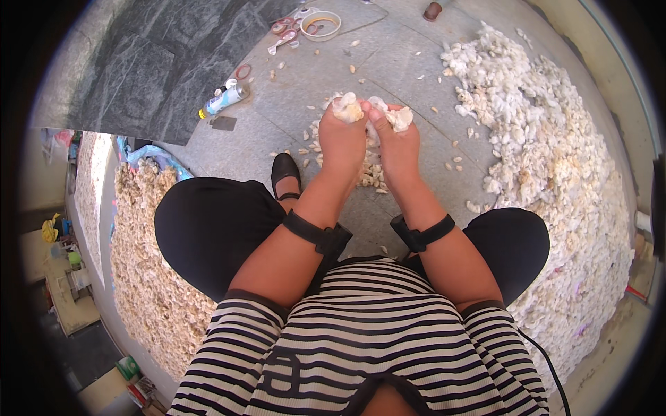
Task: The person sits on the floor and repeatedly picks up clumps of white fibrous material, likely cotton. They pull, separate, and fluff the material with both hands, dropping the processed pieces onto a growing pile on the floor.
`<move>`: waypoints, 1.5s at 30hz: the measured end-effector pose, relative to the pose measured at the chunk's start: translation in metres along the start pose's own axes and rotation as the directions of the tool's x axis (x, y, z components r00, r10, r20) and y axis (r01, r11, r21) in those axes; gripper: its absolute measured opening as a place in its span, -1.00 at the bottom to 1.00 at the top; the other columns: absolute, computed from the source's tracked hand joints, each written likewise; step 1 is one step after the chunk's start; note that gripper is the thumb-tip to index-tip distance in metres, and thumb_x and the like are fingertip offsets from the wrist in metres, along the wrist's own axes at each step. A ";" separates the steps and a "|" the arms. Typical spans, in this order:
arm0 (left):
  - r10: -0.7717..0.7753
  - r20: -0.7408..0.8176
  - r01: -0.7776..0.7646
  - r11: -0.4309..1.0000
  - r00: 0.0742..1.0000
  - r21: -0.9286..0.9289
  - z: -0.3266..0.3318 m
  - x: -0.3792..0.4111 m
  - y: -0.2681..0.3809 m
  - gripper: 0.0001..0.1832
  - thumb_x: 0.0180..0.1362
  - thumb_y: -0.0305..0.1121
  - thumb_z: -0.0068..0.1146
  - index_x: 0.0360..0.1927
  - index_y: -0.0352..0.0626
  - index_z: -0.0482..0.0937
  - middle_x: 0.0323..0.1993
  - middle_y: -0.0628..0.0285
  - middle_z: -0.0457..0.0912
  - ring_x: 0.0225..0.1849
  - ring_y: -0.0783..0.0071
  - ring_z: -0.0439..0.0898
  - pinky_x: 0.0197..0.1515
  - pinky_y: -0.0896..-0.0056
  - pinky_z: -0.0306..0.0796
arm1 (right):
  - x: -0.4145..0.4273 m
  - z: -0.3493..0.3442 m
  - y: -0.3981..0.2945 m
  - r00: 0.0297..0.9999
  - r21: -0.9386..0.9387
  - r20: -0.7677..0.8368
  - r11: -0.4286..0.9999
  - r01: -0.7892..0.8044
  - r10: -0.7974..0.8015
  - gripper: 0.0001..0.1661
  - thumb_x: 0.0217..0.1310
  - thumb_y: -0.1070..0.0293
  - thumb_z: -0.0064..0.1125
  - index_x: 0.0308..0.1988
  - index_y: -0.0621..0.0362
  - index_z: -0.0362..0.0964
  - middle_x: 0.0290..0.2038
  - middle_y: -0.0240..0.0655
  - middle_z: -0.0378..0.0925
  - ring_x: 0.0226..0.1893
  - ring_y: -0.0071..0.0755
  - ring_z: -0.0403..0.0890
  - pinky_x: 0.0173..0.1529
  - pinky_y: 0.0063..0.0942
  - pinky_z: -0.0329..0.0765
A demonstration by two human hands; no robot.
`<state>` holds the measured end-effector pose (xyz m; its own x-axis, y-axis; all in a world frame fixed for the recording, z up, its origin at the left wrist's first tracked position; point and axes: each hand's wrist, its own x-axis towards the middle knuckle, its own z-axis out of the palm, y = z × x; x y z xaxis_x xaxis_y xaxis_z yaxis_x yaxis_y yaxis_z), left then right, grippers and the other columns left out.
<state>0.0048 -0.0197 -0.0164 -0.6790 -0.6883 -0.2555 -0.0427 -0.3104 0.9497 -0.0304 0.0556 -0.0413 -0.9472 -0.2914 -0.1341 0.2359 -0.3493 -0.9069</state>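
My left hand (pixel 342 136) is closed around a tuft of off-white fluffy fibre (pixel 347 108), which bulges out at the top. Close beside it, my right hand (pixel 399 139) grips another pale tuft (pixel 400 119), with its thumb lying along the inner side. The thumbs almost meet, and more white fibre shows between the hands. My fingertips are mostly hidden beneath the fists. On the floor under the hands lies a small heap of pale oval pieces (pixel 372 176) that look like cocoons, partly covered by my wrists.
A large pile of white fluffy fibre (pixel 559 171) stretches along the right. Left of my knee is a tan heap (pixel 151 244). Ahead on the left are a dark marbled sheet (pixel 151 67), a spray can (pixel 223 101) and a tape roll (pixel 321 26). A brown cup-like object (pixel 432 11) lies farther off.
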 end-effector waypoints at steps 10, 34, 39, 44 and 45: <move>0.036 0.029 -0.035 0.999 0.999 -0.026 -0.001 0.003 0.005 -0.86 0.31 -0.54 0.24 -0.10 -0.17 0.57 -0.25 0.35 0.64 -0.30 0.59 0.55 -0.29 0.49 0.43 | 0.005 -0.003 -0.012 0.989 -0.138 0.098 0.982 0.127 -0.114 -0.87 0.38 0.46 0.27 -0.23 0.21 0.43 -0.27 -0.36 0.65 -0.28 -0.62 0.58 -0.21 -0.53 0.55; -0.083 0.393 0.179 0.960 0.916 -0.216 0.004 -0.011 -0.005 -0.58 0.55 -0.34 -0.09 0.41 -0.17 0.39 0.32 0.21 0.46 0.28 0.44 0.47 0.32 0.30 0.39 | 0.007 -0.003 -0.018 0.982 -0.235 -0.036 0.957 0.173 -0.186 -0.76 0.52 0.40 -0.10 0.00 0.18 0.50 -0.21 -0.36 0.59 -0.20 -0.47 0.56 -0.07 -0.46 0.52; -0.098 0.545 0.146 0.988 0.832 -0.046 0.013 -0.027 0.006 -0.53 0.54 -0.31 -0.06 0.48 -0.02 0.33 0.36 0.25 0.43 0.28 0.47 0.46 0.25 0.32 0.42 | 0.024 -0.019 -0.016 0.980 0.005 -0.183 0.997 0.073 -0.071 -0.80 0.55 0.36 -0.09 -0.14 0.17 0.47 -0.33 -0.41 0.53 -0.34 -0.57 0.51 -0.24 -0.49 0.48; -0.281 0.466 0.320 0.948 0.839 -0.004 0.011 -0.021 0.002 -0.47 0.55 -0.26 -0.09 0.54 0.04 0.22 0.38 0.24 0.39 0.31 0.41 0.44 0.30 0.24 0.42 | 0.021 -0.015 -0.015 0.996 -0.084 -0.087 0.996 -0.003 -0.005 -0.76 0.56 0.29 -0.07 -0.06 0.18 0.50 -0.29 -0.37 0.55 -0.30 -0.52 0.52 -0.21 -0.45 0.49; -0.276 0.424 0.339 0.937 0.863 -0.080 0.008 -0.018 0.003 -0.48 0.56 -0.25 -0.11 0.53 0.02 0.22 0.36 0.23 0.40 0.30 0.39 0.45 0.30 0.24 0.42 | 0.011 -0.009 -0.022 0.999 -0.149 -0.027 0.988 -0.029 0.025 -0.74 0.56 0.30 -0.07 -0.03 0.19 0.50 -0.24 -0.32 0.58 -0.25 -0.45 0.56 -0.13 -0.40 0.51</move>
<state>0.0114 -0.0032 -0.0080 -0.8847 -0.2302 -0.4053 -0.2115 -0.5767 0.7891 -0.0483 0.0677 -0.0266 -0.9466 -0.2757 -0.1673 0.2277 -0.2039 -0.9521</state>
